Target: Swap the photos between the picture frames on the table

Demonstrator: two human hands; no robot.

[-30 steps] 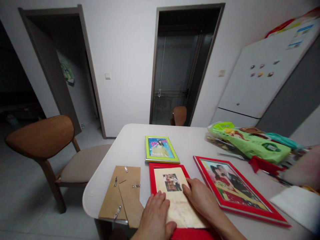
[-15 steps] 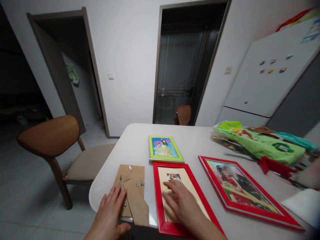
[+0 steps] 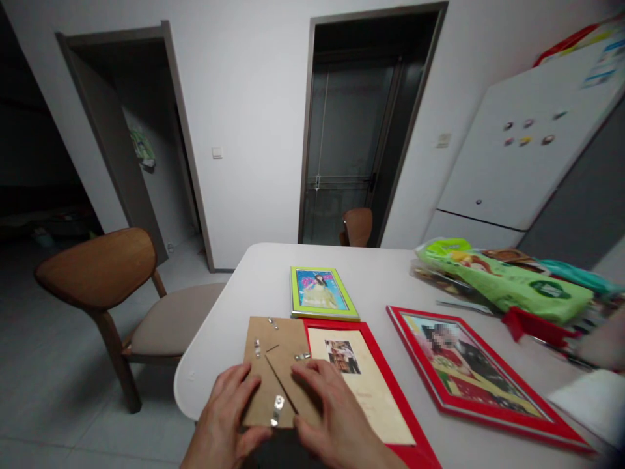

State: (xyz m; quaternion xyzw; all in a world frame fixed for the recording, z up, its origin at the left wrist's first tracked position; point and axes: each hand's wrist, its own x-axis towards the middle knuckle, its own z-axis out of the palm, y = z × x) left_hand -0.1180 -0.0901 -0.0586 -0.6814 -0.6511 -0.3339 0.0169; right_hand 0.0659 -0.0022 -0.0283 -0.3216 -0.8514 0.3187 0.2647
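Both my hands grip a brown frame backing board (image 3: pixel 268 378) by its opposite sides, near the table's front edge. My left hand (image 3: pixel 224 410) has its fingers on the left side and thumb at the lower edge. My right hand (image 3: pixel 334 413) curls over the right side. Several small metal clips and a slit show on the board. It overlaps the left part of a red picture frame (image 3: pixel 417 426), in which a cream sheet (image 3: pixel 385 400) bears a small photo (image 3: pixel 343 357). A lime-green framed picture (image 3: pixel 349 296) lies just beyond.
To the right, another red framed picture (image 3: pixel 527 420) lies on the white table (image 3: pixel 385 277). Green packaging (image 3: pixel 527 280), a red-handled item (image 3: pixel 534 329) and white tissue (image 3: pixel 590 400) sit farther right. A wooden chair (image 3: pixel 97 267) stands left of the table.
My right hand has left the small photo and taken hold of the backing board. The board has shifted right, over the red frame's left side, and my left hand has moved with it.
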